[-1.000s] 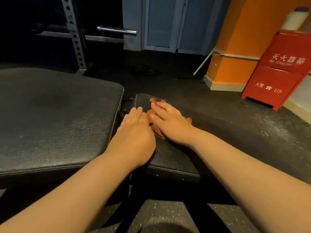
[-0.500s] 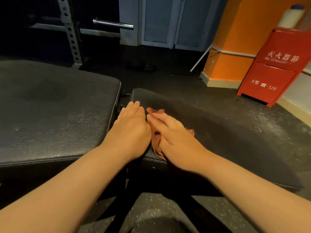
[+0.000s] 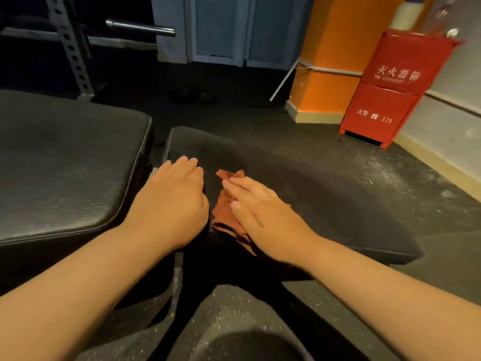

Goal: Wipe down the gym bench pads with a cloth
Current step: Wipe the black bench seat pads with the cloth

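Two black bench pads lie side by side: a large back pad [image 3: 65,173] on the left and a smaller seat pad [image 3: 325,194] on the right, with a narrow gap between them. A rust-orange cloth [image 3: 226,217] lies on the seat pad's near left corner and hangs a little over its front edge. My right hand [image 3: 263,217] presses flat on the cloth with straight fingers. My left hand [image 3: 174,201] rests over the gap at the seat pad's left edge, fingers bent down onto the pad, holding nothing.
A red fire-extinguisher box [image 3: 395,84] stands at the right by an orange pillar [image 3: 335,48]. A perforated rack upright [image 3: 70,45] and a steel bar end [image 3: 140,28] are at the back left. Dark speckled rubber floor [image 3: 364,165] surrounds the bench.
My right hand has drawn the cloth toward me along the seat pad to its near edge. My hands have moved a little apart. The view has tilted down slightly.
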Tool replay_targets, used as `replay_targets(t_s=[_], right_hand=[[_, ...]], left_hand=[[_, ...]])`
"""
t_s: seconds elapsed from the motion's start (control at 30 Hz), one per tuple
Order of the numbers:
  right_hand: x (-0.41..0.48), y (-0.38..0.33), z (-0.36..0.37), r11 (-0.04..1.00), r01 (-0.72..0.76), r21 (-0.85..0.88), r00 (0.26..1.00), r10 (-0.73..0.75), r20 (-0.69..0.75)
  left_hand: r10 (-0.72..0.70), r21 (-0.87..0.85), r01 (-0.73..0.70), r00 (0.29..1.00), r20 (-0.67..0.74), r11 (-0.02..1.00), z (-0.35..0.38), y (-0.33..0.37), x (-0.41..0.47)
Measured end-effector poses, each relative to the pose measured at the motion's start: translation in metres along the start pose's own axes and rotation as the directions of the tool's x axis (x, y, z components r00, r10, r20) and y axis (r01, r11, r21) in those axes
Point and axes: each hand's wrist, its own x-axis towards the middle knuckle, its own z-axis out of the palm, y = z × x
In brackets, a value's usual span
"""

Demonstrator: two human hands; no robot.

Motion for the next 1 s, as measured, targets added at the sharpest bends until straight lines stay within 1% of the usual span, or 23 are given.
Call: replay_targets(t_s=[0.13,0.17,0.23,0.27,0.3,0.33,0.37,0.4,0.47,0.5,0.53,0.57,0.6,0.63,0.67,0.73,0.77,0.8,0.83,0.87,0.9,0.93,1.0], right_hand=[[-0.029,0.075,-0.021,0.974,-0.171,-0.150,0.985,0.167,-0.034],[-0.029,0.085,-0.026,0.947,-0.250,-0.202,0.967,0.253,-0.010],[-0.016,0.083,-0.033,0.874,-0.404,-0.268,0.902,0.429,0.041],[-0.005,0.069,-0.032,0.868,-0.391,-0.305,0.901,0.429,0.066],[0.005,0.048,-0.028,0.897,-0.298,-0.328,0.938,0.339,0.075],[0.013,0.026,-0.020,0.922,-0.160,-0.353,0.976,0.201,0.081],[0.016,0.004,-0.012,0.948,-0.040,-0.316,0.994,0.070,0.087],[0.016,-0.013,-0.009,0.975,0.028,-0.221,0.996,-0.009,0.086],[0.017,-0.008,-0.008,0.999,0.045,0.003,0.994,-0.046,0.100],[0.016,0.006,-0.012,0.998,0.013,0.064,0.994,-0.020,0.108],[0.013,0.027,-0.016,0.989,-0.063,0.132,0.993,0.050,0.104],[0.009,0.048,-0.023,0.959,-0.192,0.208,0.981,0.180,0.075],[0.002,0.070,-0.033,0.876,-0.346,0.337,0.935,0.353,0.042],[-0.003,0.090,-0.041,0.777,-0.441,0.450,0.875,0.485,0.020],[-0.009,0.108,-0.047,0.701,-0.520,0.489,0.803,0.596,0.000],[-0.005,0.130,-0.050,0.658,-0.692,0.297,0.681,0.731,-0.035],[0.005,0.124,-0.049,0.681,-0.719,0.138,0.682,0.729,-0.048],[0.019,0.112,-0.045,0.744,-0.666,-0.062,0.746,0.664,-0.046],[0.035,0.093,-0.038,0.812,-0.535,-0.234,0.837,0.547,-0.017],[0.053,0.073,-0.029,0.864,-0.399,-0.307,0.904,0.428,0.028],[0.070,0.046,-0.019,0.928,-0.270,-0.258,0.954,0.294,0.060],[0.084,0.021,-0.009,0.978,-0.157,-0.139,0.985,0.166,0.053],[0.101,-0.024,0.004,0.994,-0.005,0.113,0.998,-0.002,0.059]], left_hand=[[0.008,0.085,-0.005,1.000,-0.030,0.996,-0.001,0.008,-0.001],[0.012,0.101,-0.008,0.999,-0.043,0.995,-0.001,0.009,-0.002],[0.013,0.140,-0.007,0.999,-0.043,0.990,0.000,0.011,-0.003],[0.015,0.165,-0.009,0.999,-0.034,0.986,0.001,0.013,-0.003],[0.015,0.187,-0.012,1.000,-0.014,0.982,0.001,0.015,-0.004],[0.018,0.206,-0.019,1.000,0.006,0.978,0.002,0.017,-0.005],[0.021,0.222,-0.026,0.999,0.025,0.975,0.002,0.018,-0.005],[0.029,0.228,-0.036,0.999,0.034,0.973,0.004,0.017,-0.006],[0.034,0.223,-0.041,0.999,0.037,0.974,0.004,0.015,-0.006],[0.036,0.222,-0.043,0.999,0.035,0.974,0.004,0.014,-0.007],[0.040,0.228,-0.046,0.999,0.031,0.972,0.004,0.013,-0.007],[0.039,0.244,-0.045,0.999,0.027,0.969,0.005,0.014,-0.007],[0.037,0.259,-0.042,0.999,0.025,0.965,0.005,0.016,-0.007],[0.030,0.268,-0.037,0.999,0.028,0.963,0.006,0.018,-0.007],[0.026,0.269,-0.032,0.999,0.028,0.963,0.006,0.020,-0.006],[0.020,0.268,-0.025,1.000,0.021,0.963,0.006,0.022,-0.006],[0.016,0.257,-0.021,1.000,0.023,0.966,0.006,0.023,-0.006],[0.013,0.248,-0.019,1.000,0.023,0.969,0.006,0.024,-0.006],[0.005,0.241,-0.011,1.000,0.027,0.971,0.006,0.025,-0.006],[-0.001,0.232,-0.005,1.000,0.023,0.973,0.007,0.025,-0.006],[-0.010,0.215,0.007,1.000,0.015,0.977,0.007,0.026,-0.007],[-0.023,0.167,0.023,1.000,-0.003,0.986,0.007,0.026,-0.008],[-0.106,-0.030,0.104,0.990,-0.091,0.994,0.006,0.027,-0.010]])
